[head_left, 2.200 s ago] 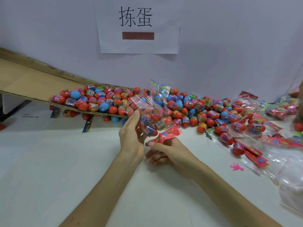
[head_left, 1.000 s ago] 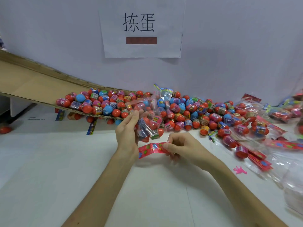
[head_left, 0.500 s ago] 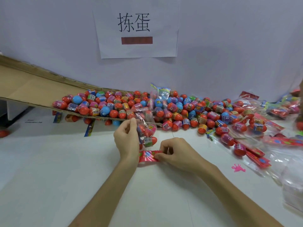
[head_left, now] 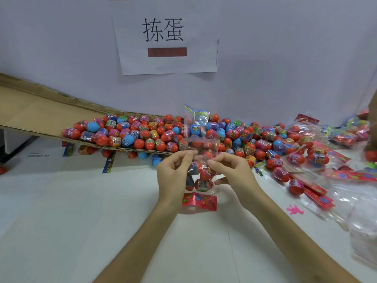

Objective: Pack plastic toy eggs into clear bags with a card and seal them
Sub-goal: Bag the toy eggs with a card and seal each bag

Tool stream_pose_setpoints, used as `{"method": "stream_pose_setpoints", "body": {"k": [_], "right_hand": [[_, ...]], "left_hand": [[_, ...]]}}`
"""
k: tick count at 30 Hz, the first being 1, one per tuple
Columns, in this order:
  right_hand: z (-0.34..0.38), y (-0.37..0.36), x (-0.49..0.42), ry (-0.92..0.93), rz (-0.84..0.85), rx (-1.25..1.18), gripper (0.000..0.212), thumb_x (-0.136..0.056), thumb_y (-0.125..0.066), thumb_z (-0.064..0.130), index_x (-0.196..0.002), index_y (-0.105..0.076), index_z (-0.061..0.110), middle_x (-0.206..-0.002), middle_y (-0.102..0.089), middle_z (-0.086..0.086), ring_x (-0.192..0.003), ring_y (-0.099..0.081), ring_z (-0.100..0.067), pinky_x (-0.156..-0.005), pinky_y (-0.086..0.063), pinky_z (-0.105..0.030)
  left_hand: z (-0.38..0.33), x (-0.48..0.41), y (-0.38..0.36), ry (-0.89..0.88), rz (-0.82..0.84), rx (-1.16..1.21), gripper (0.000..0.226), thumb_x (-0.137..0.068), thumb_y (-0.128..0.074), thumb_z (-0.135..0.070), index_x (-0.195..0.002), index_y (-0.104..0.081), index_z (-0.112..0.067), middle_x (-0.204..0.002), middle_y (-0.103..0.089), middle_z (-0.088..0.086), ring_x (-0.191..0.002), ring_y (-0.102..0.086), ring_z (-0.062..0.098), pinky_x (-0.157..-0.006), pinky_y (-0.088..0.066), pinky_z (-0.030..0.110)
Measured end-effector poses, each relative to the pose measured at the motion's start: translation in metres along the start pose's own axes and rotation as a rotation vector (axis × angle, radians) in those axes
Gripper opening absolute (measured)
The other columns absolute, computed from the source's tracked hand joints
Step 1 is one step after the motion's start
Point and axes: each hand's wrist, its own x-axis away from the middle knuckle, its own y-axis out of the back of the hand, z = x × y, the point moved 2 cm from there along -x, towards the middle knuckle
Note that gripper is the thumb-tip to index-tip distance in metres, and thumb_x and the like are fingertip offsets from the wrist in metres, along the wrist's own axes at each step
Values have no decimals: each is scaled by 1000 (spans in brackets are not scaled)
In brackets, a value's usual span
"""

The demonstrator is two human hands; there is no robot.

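A clear bag (head_left: 201,170) with several toy eggs inside hangs upright over the white table. My left hand (head_left: 173,174) pinches its upper left side, and my right hand (head_left: 232,172) pinches its upper right side. The bag's open flap (head_left: 201,140) stands above my fingers. A red card (head_left: 200,201) with flower prints sits at the bag's bottom end, resting near the table. A big heap of loose red, blue and pink eggs (head_left: 155,133) lies right behind the bag.
A cardboard ramp (head_left: 36,117) slopes down from the left and carries part of the egg heap. Filled bags (head_left: 318,156) and red cards (head_left: 318,195) lie at the right, with empty clear bags (head_left: 363,225) nearer. A paper sign (head_left: 165,35) hangs on the wall.
My right hand left the red card at the bottom and rose to the bag's top. The bag now hangs upright between both hands instead of lying tilted in the left one.
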Motion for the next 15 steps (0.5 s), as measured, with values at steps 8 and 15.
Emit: {"method": "stream_pose_setpoints", "body": {"k": [8,15], "right_hand": [[17,12,1,66,-127,-123,7,-96,-69,18,-98,-73,13,-85,-74,1,-79,-70,-15,-70,-55,-28],[17,16,0,67,-181,-37,17,-100,-61,11,-94,-76,15,-82,-75,5,-75,-71,-12,-69,-55,-29]], "left_hand": [[1,-2,-2,101,86,98,14,-101,-64,-16,-105,-77,-18,-100,-81,1,-103,-75,21,-91,-60,41],[4,-1,-3,215,73,164,25,-101,-59,-20,-91,-83,-20,-100,-80,6,-101,-75,24,-95,-57,44]]}}
